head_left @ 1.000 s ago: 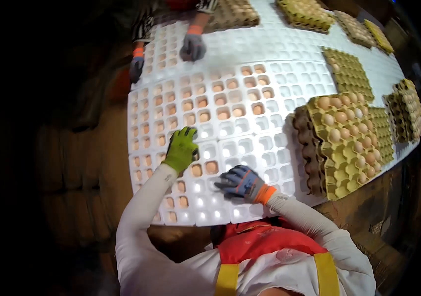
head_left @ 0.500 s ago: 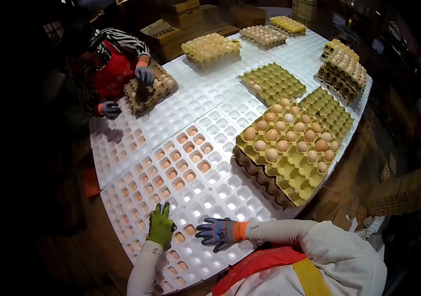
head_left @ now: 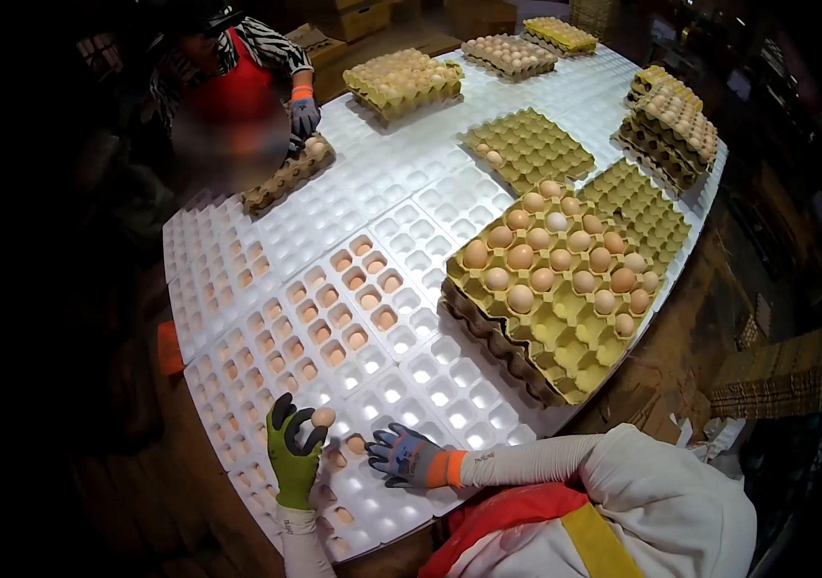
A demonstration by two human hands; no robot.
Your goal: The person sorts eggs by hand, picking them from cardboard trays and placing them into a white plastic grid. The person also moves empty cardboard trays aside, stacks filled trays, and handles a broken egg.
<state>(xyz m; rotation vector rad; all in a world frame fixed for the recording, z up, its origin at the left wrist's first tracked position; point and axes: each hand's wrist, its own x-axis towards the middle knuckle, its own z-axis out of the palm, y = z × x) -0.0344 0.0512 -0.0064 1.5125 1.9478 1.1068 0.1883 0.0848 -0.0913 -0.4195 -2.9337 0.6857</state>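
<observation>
My left hand [head_left: 295, 451], in a green glove with dark fingertips, pinches a light brown egg [head_left: 323, 417] between thumb and fingers above the white foam tray [head_left: 369, 509]. My right hand [head_left: 409, 458], in a grey glove with an orange cuff, lies palm down over the same tray with its fingers apart. Beside its fingertips an egg [head_left: 356, 444] sits in a tray pocket. Further left and ahead, many pockets hold eggs, such as those in a foam tray [head_left: 334, 318].
To my right stands a stack of yellow egg cartons [head_left: 565, 347], its top one partly filled. Bare yellow cartons [head_left: 536, 149] lie behind it. More filled cartons [head_left: 403, 82] stand at the far side. Across the table, a person in a red apron [head_left: 233, 106] handles a brown carton [head_left: 286, 178].
My left hand has lifted from the tray and now holds an egg. My right hand has shifted slightly left. The co-worker has leaned in, and their brown carton now looks tilted.
</observation>
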